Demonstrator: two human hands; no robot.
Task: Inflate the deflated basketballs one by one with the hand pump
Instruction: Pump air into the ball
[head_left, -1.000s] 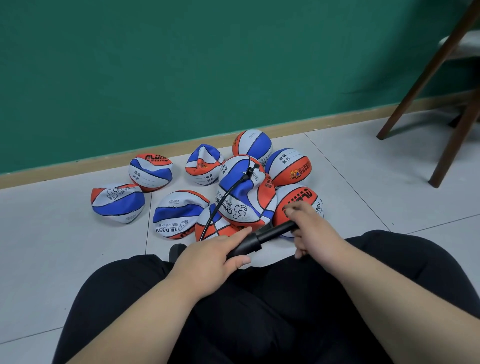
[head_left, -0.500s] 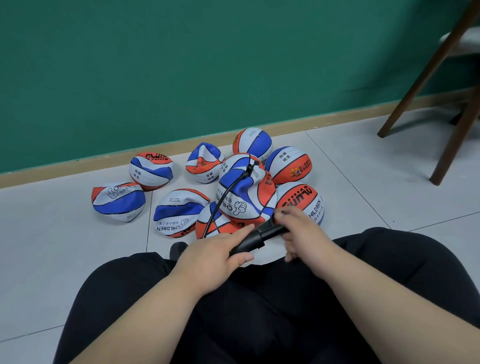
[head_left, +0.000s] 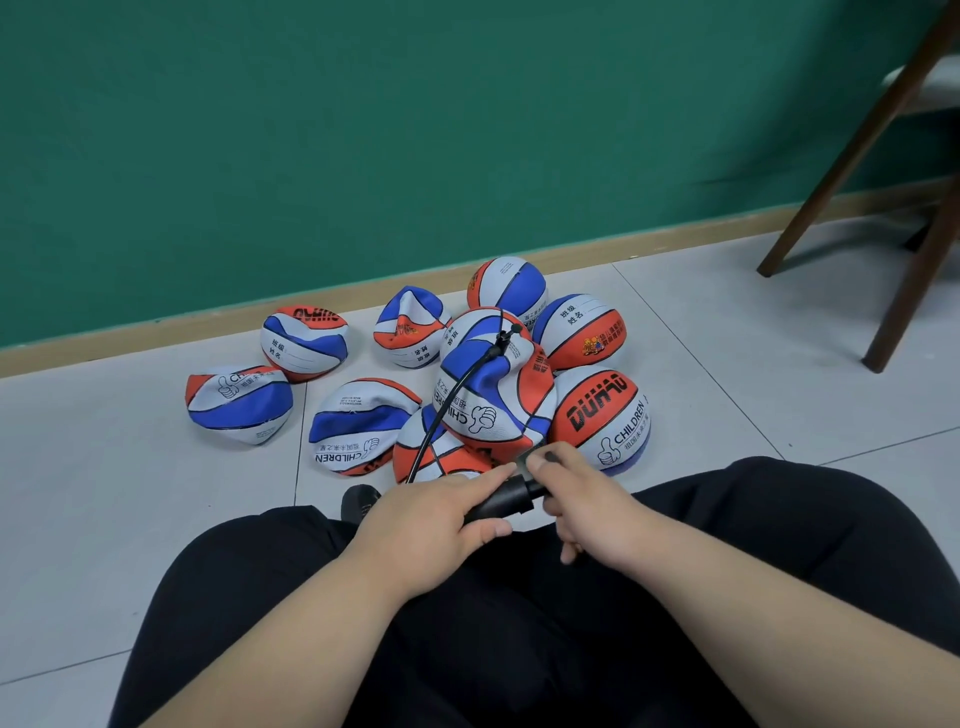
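So, mid-pumping: left hand (head_left: 426, 525) curls fingers round the pump (head_left: 501, 501), right hand (head_left: 589, 517) grips its plunger end. That ball (head_left: 493, 400) beyond the pump looks saggy; next calls for full strokes.

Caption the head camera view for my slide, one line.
Left hand and right hand grip a pump, its hose plugged into a crumpled basketball atop the pile.

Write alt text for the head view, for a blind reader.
A seated person holds a hand pump over their lap, left hand round the barrel, right hand on the handle. Its hose runs to a crumpled basketball atop a pile of similar balls on the floor by a green wall.
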